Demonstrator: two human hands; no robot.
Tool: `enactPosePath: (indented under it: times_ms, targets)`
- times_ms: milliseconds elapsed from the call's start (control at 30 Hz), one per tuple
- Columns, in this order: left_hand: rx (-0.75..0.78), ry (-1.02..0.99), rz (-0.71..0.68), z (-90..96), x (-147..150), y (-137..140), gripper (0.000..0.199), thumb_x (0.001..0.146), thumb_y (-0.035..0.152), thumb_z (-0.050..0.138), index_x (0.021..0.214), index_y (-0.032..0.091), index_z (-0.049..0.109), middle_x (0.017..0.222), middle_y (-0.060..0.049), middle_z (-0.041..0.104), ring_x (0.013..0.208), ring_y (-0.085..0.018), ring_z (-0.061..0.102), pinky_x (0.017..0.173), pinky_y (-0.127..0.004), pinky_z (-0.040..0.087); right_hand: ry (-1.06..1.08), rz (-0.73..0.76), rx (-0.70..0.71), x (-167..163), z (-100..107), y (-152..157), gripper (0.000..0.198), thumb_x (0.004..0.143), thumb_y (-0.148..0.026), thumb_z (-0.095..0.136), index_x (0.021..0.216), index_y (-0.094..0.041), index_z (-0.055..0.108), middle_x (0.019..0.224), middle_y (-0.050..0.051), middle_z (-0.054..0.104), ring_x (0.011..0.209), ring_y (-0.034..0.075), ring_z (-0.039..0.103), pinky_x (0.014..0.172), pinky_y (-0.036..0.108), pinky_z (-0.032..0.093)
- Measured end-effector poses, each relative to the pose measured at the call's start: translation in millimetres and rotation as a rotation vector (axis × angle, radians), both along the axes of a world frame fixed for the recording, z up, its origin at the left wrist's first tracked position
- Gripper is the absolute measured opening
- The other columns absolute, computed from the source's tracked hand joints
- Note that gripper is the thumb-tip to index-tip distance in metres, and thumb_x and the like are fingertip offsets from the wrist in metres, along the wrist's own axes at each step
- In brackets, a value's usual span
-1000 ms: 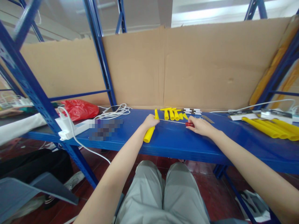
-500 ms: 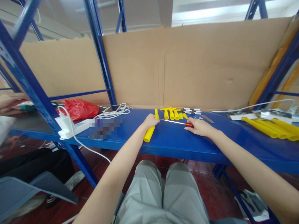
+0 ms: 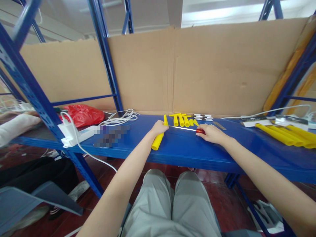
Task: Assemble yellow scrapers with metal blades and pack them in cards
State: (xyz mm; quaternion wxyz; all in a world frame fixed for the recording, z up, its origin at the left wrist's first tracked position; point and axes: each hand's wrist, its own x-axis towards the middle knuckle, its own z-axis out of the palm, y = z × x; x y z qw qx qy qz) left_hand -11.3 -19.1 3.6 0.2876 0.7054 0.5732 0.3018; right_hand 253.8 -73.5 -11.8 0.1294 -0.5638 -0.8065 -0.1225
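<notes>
My left hand (image 3: 159, 127) is closed round a yellow tubular part (image 3: 157, 142), which lies slanted over the blue shelf (image 3: 138, 138) with its wide open end toward me. In my right hand (image 3: 209, 133) is the red handle of a screwdriver (image 3: 184, 128). Its long metal shaft points left and reaches the yellow part by my left fingers; the tip is too small to make out. Just behind the shaft lie several yellow T-shaped parts (image 3: 182, 121) and small yellow pieces (image 3: 193, 122).
White-and-black sticks (image 3: 203, 117) and a flat metal strip (image 3: 219, 125) lie behind my right hand. Several yellow tubes (image 3: 278, 135) rest at right. A power strip (image 3: 81, 133), white cable (image 3: 123, 117) and red bag (image 3: 85, 115) are left. Cardboard (image 3: 209, 69) closes the back. A co-worker's sleeve (image 3: 17, 128) shows far left.
My hands, the screwdriver and the yellow part stay nearly in place, with only a slight shift at my right hand. At far left, the co-worker's arm has moved.
</notes>
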Motion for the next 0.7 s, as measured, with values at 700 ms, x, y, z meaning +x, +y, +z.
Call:
enactPosePath:
  times_ms: [700]
  targets:
    - [0.027, 0.049, -0.004, 0.6, 0.3, 1.4, 0.015, 0.073, 0.007, 0.057, 0.059, 0.013, 0.056, 0.045, 0.002, 0.05, 0.04, -0.011, 0.049, 0.045, -0.02, 0.038, -0.055, -0.039, 0.052, 2.2, -3.1, 1.7, 0.014, 0.09, -0.032, 0.049, 0.094, -0.021, 0.057, 0.081, 0.007, 0.071, 0.073, 0.021, 0.066, 0.061, 0.028, 0.042]
